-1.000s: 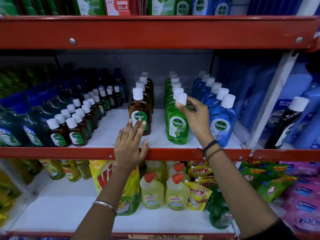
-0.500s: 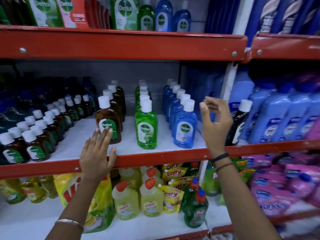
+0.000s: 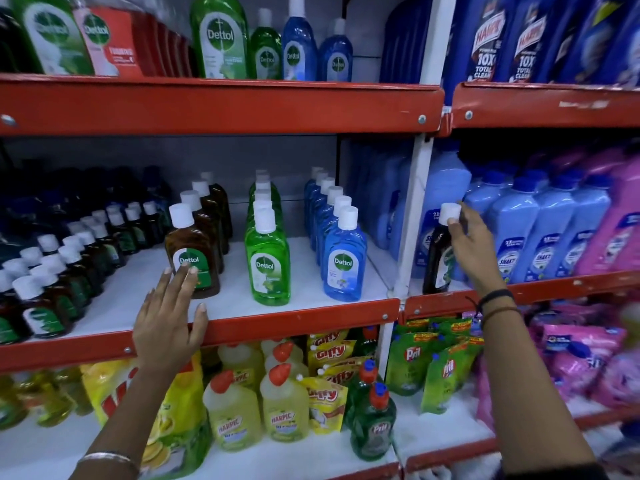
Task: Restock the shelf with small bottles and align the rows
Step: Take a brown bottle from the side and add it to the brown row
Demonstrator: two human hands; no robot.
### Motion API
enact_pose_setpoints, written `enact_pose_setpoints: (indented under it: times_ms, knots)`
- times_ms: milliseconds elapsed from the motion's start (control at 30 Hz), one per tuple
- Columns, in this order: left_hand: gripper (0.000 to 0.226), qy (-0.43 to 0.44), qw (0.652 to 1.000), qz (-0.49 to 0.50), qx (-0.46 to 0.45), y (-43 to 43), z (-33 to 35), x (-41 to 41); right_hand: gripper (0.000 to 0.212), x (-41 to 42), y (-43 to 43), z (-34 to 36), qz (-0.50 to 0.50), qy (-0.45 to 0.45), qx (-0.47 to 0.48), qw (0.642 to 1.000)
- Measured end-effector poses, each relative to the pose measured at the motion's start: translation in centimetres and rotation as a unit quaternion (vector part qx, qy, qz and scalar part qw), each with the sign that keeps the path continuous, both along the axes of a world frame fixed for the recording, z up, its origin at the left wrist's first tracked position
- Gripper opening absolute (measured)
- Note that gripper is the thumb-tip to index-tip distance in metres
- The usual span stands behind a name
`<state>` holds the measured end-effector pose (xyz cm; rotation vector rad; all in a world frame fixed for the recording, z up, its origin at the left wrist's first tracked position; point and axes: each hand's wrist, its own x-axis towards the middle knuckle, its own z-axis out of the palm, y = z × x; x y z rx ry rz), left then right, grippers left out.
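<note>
On the middle shelf (image 3: 298, 318) stand rows of white-capped bottles: small brown ones (image 3: 45, 299) at the left, then a brown row (image 3: 194, 251), a green row (image 3: 268, 254) and a blue row (image 3: 344, 258). My left hand (image 3: 169, 317) lies flat and open on the shelf's red front edge, fingertips just in front of the first brown bottle. A lone dark brown bottle (image 3: 437, 258) stands in the right bay among large blue bottles. My right hand (image 3: 471, 244) has its fingers closed around the neck of that bottle, under its white cap.
A white upright post (image 3: 412, 216) divides the two bays. Large blue bottles (image 3: 540, 233) and pink ones (image 3: 620, 220) fill the right bay. The upper shelf (image 3: 221, 102) hangs low overhead. Yellow and green cleaner bottles and pouches crowd the shelf below.
My right hand left the green front bottle, moved right past the post and took hold of the lone dark bottle. The view swung right. My left hand stayed on the shelf edge.
</note>
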<state>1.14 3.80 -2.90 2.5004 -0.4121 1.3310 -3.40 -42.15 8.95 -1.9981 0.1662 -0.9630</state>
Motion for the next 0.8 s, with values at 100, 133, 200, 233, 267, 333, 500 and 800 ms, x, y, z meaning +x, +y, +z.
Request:
enact_pose_setpoints:
  times_ms: [100, 133, 200, 233, 267, 333, 500, 800]
  knots:
    - [0.055, 0.004, 1.0, -0.004, 0.0, 0.0, 0.1, -0.1, 0.044, 0.1, -0.2, 0.4, -0.024, 0.022, -0.039, 0.999]
    - [0.056, 0.006, 1.0, -0.005, -0.001, 0.0, 0.1, -0.1, 0.042, 0.0, -0.3, 0.5, -0.027, 0.021, -0.035, 0.999]
    - [0.056, 0.012, 1.0, -0.009, -0.003, 0.1, 0.1, -0.1, 0.036, -0.4, -0.1, 0.7, -0.034, 0.003, -0.011, 0.999]
    - [0.057, 0.014, 1.0, -0.011, -0.003, 0.1, 0.2, -0.1, 0.033, -0.6, 0.3, 0.8, -0.043, -0.009, -0.004, 0.999]
    - [0.057, 0.016, 1.0, -0.014, -0.001, 0.1, 0.3, -0.2, 0.032, -0.9, 0.7, 0.9, -0.055, -0.024, -0.003, 0.998]
    - [0.058, 0.017, 1.0, -0.019, 0.002, 0.4, 0.4, -0.2, 0.031, -1.5, 1.9, 1.3, -0.079, -0.072, -0.01, 0.994]
    - [0.06, 0.018, 0.999, -0.01, -0.025, 2.6, 0.4, -0.5, 0.034, -3.7, 5.5, 3.6, -0.119, -0.19, -0.008, 0.974]
    - [0.06, 0.034, 0.999, 0.026, -0.019, 8.0, 0.6, -0.3, 0.028, -4.5, 16.6, 5.5, 0.064, -0.168, 0.094, 0.979]
